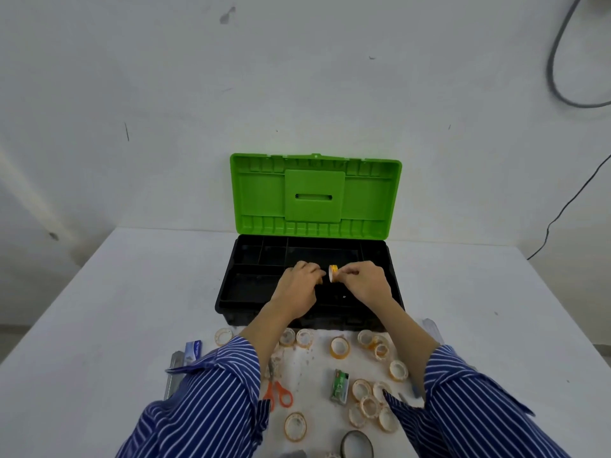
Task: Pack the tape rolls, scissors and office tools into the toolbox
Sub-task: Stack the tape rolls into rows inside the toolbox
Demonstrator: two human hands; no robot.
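Observation:
The black toolbox (231,292) stands open at the table's middle, its green lid (315,193) raised toward the wall. Both my hands hover over its tray. My right hand (363,280) pinches a small yellow tape roll (333,273) held on edge. My left hand (299,285) is closed right beside the roll; whether its fingertips touch the roll or a tape end is unclear. Several tape rolls (340,347) lie on the table in front of the box. Orange-handled scissors (279,393) lie between my sleeves.
A blue box (192,350) and a grey metal tool (173,375) lie at the left by my sleeve. A green packet (340,386) sits among the rolls. A dark tape ring (357,444) is at the bottom edge. Cables hang on the wall at right.

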